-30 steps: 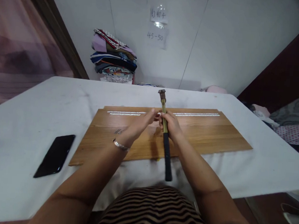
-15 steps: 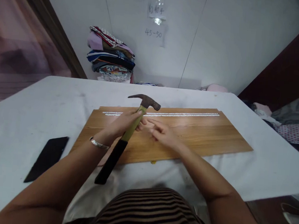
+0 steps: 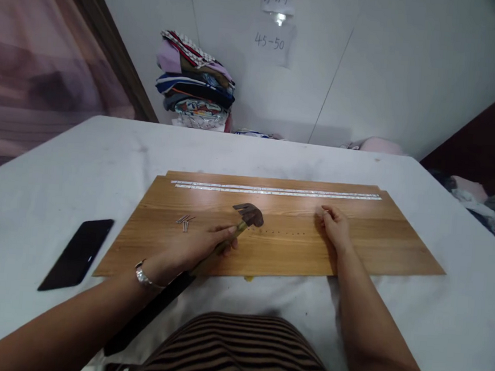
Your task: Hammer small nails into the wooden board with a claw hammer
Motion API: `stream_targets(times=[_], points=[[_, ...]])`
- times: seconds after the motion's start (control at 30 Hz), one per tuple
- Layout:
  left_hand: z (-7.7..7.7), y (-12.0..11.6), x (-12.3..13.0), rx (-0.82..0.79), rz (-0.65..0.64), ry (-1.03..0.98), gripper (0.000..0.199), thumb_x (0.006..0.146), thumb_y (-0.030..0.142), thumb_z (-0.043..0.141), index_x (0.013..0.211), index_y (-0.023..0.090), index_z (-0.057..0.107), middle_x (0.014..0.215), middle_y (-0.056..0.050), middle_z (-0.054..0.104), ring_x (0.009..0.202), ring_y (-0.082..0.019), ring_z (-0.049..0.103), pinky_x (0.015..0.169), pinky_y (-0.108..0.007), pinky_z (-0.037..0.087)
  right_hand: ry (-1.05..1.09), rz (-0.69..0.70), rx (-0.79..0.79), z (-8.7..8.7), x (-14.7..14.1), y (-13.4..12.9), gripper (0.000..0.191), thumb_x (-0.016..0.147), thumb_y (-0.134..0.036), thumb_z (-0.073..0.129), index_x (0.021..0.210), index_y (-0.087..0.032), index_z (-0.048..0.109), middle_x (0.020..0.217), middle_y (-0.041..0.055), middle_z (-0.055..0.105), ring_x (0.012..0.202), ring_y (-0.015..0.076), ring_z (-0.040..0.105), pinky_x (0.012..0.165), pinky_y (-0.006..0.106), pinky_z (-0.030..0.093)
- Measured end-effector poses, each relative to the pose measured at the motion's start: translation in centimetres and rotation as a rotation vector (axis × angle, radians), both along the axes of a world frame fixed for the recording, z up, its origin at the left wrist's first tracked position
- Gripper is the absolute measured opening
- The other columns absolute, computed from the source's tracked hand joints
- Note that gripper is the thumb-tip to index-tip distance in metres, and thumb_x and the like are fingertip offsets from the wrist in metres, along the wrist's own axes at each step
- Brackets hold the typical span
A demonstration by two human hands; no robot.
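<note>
While the left hand (image 3: pixel 202 246) curls round the hammer (image 3: pixel 202 264), its head near the board's (image 3: pixel 376 238) middle, the right hand (image 3: pixel 335 227) bends its fingers over the right half, contents unclear.

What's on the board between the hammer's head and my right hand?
In the head view, wooden board with a row of tiny dark dots lies between the hammer's head and your right hand.

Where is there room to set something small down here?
Bare tabletop lies behind the phone, left of the board, and beyond the board's right edge. Crowded: the board's left half, with loose nails, the left hand and the hammer.
</note>
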State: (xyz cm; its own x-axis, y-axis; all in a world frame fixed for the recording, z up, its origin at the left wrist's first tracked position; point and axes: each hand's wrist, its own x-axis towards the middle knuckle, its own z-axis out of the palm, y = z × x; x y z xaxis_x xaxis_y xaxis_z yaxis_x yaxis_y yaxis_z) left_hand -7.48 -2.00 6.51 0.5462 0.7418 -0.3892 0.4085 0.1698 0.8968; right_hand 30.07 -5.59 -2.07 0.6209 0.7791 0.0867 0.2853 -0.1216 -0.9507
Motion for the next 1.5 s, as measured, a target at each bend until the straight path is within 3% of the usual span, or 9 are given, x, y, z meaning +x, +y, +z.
stream_targets(times=[0.4, 0.6, 0.87, 1.5], points=[[0.3, -1.1, 0.9, -0.123, -0.052, 0.039, 0.044, 0.086, 0.061, 0.060, 0.082, 0.018, 0.068, 0.069, -0.001, 0.065, 0.063, -0.015, 0.055, 0.059, -0.025, 0.043, 0.004, 0.062, -0.023, -0.5, 0.3, 0.2, 0.042, 0.069, -0.055, 0.063, 0.091, -0.020, 0.068, 0.061, -0.0020, 0.056, 0.053, 0.0140, 0.048, 0.052, 0.028, 0.043], [0.0, -1.7, 1.0, -0.295, 0.030, -0.026, 0.045, 0.081, 0.063, 0.065, 0.081, 0.017, 0.065, 0.066, -0.001, 0.063, 0.058, -0.014, 0.056, 0.055, -0.025, 0.045, 0.002, 0.056, -0.021, -0.3, 0.1, 0.2, 0.042, 0.069, -0.056, 0.061, 0.090, -0.020, 0.067, 0.061, -0.0019, 0.055, 0.052, 0.0135, 0.048, 0.051, 0.028, 0.044], [0.5, -1.7, 1.1, -0.297, 0.079, -0.039, 0.046, 0.082, 0.064, 0.064, 0.082, 0.018, 0.065, 0.063, 0.000, 0.062, 0.054, -0.012, 0.055, 0.050, -0.023, 0.042, -0.006, 0.070, -0.014, -0.5, 0.2, 0.2, 0.038, 0.071, -0.052, 0.061, 0.090, -0.019, 0.068, 0.057, -0.0027, 0.053, 0.051, 0.0138, 0.048, 0.050, 0.027, 0.043], [0.0, -1.4, 1.2, -0.193, 0.036, 0.024, 0.054, 0.084, 0.071, 0.058, 0.082, 0.017, 0.065, 0.063, -0.001, 0.063, 0.055, -0.014, 0.056, 0.050, -0.024, 0.041, 0.040, 0.041, 0.010, -0.9, 0.2, 0.6, 0.045, 0.066, -0.055, 0.063, 0.089, -0.017, 0.069, 0.057, -0.0042, 0.053, 0.048, 0.0114, 0.047, 0.048, 0.026, 0.041]])
